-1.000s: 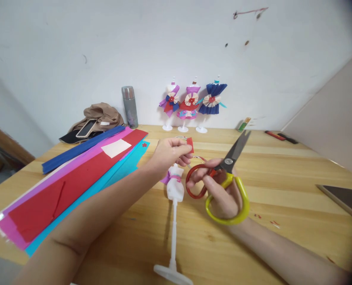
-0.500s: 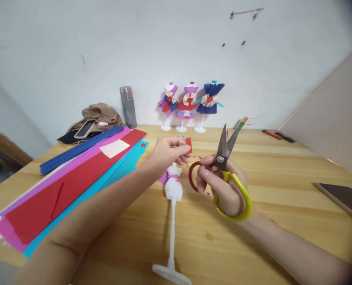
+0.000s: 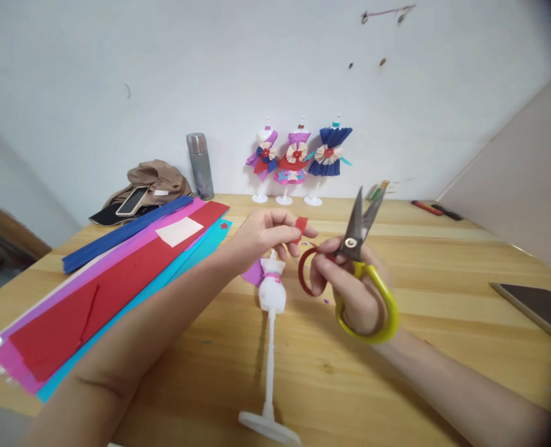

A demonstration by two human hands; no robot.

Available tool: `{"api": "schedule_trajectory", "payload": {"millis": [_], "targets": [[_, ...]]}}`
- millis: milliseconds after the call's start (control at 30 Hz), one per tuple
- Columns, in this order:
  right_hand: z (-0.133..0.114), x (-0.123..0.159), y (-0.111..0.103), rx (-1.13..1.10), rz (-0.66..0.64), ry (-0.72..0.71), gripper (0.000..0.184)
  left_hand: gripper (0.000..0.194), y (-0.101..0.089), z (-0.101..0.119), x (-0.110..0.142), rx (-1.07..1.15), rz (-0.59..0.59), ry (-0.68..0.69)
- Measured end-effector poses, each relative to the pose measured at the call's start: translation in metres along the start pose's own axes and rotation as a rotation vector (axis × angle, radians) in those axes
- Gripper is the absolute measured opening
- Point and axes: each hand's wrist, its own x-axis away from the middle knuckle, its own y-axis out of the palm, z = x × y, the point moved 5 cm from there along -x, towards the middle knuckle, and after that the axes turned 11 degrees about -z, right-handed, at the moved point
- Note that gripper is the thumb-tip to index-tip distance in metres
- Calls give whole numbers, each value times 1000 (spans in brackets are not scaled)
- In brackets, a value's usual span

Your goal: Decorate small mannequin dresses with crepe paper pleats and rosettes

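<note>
Pinching a small red piece (image 3: pixel 302 225) between thumb and fingers, the left hand (image 3: pixel 267 233) hovered over a wooden table (image 3: pixel 331 397) near a white mannequin (image 3: pixel 272 295); the right hand (image 3: pixel 357 299) gripped scissors (image 3: pixel 351 243), blades parted.

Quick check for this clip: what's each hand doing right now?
Left hand: closed, pinching a red piece.
Right hand: closed around the handles of the scissors, blades apart.
</note>
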Motion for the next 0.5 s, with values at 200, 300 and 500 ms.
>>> {"api": "schedule_trajectory", "payload": {"millis": [200, 300, 500], "targets": [[-13, -13, -14, 71, 87, -50, 27, 13, 7, -2, 1, -210, -27, -117], [-12, -15, -14, 104, 62, -4, 31, 18, 13, -2, 1, -321, -73, -141], [-9, -16, -12, 133, 36, 84, 30, 25, 23, 5, 2, -498, -77, -112]]}}
